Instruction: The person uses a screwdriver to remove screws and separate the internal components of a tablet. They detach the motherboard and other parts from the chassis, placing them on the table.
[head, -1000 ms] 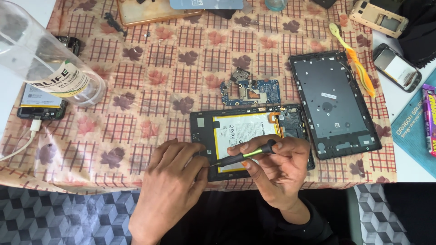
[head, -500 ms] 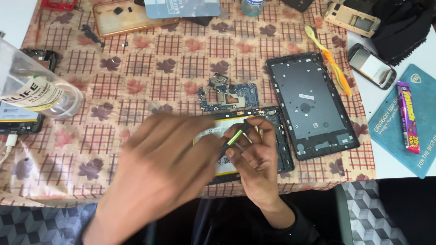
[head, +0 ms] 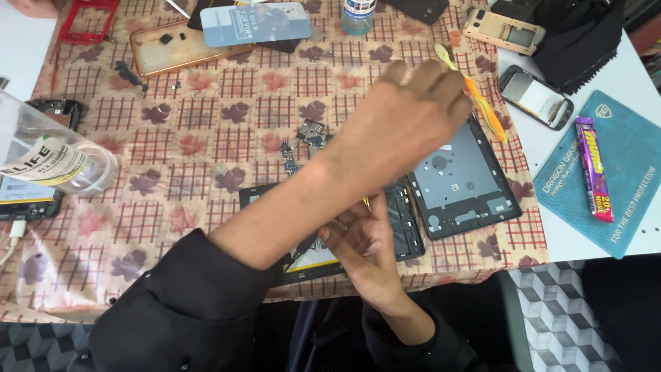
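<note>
My left hand [head: 413, 103] reaches across to the right, its fingers curled over the middle of a yellow and orange toothbrush [head: 490, 118] lying beside the dark tablet back cover [head: 461, 179]. Whether it grips the brush is hidden. My left forearm crosses over the opened tablet [head: 406, 220], covering most of it. Below, my right hand [head: 365, 238] rests on the tablet and pinches a thin yellow-green tool [head: 365, 201], of which only the tip shows. A small blue circuit board [head: 303, 138] lies on the checked cloth just beyond the tablet.
A clear plastic bottle [head: 48, 158] lies at left over a dark phone [head: 27, 203]. Phone shells [head: 172, 48], a blue card [head: 255, 24] and a small bottle [head: 358, 14] sit at the back. Right: a phone [head: 536, 96], black cloth [head: 578, 41], blue mat [head: 620, 207], candy bar [head: 593, 169].
My left hand lifted off the tablet and swung up and right, across to the toothbrush. My right hand stayed on the tablet with the tool. The camera view shifted down and left.
</note>
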